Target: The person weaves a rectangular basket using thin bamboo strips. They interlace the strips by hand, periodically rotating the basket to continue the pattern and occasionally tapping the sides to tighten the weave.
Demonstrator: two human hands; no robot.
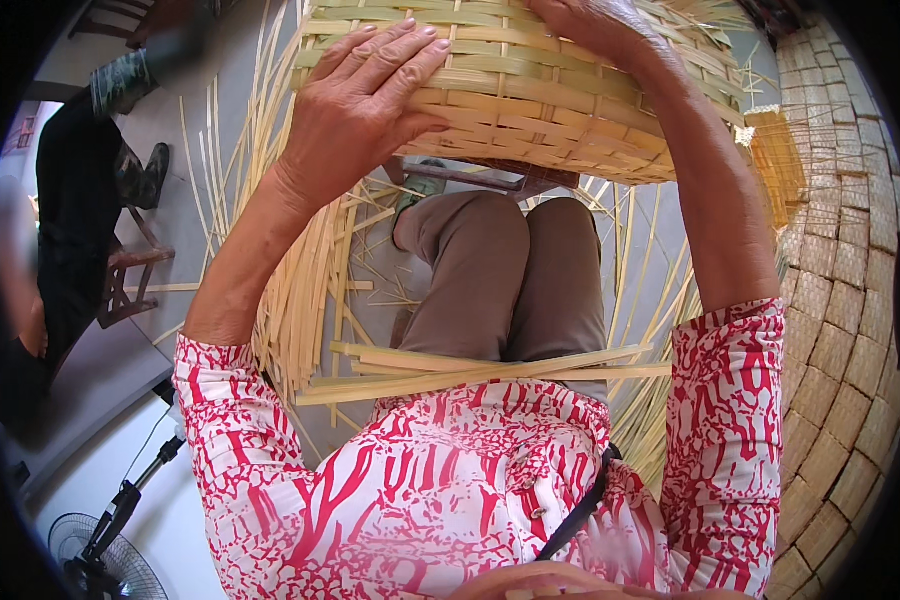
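A pale green-yellow woven bamboo basket (510, 110) is raised above my lap at the top of the head view, resting near a dark wooden piece beneath it. My left hand (375, 105) lies open on its left part, fingers stretched across the weave and thumb angled down along it. My right hand (595, 25) touches the basket at the upper edge of the picture; its fingertips are cut off, so I cannot tell how they are closed. Loose flat bamboo strips (470, 370) lie across my brown-trousered lap (460, 280).
Long strips (300, 320) are heaped on the grey floor (195, 250) around me. Stacked woven pieces (830, 300) line the right side. At left are a person in dark clothes (75, 220), a wooden stool (130, 265), a fan (110, 550) and a white surface (140, 450).
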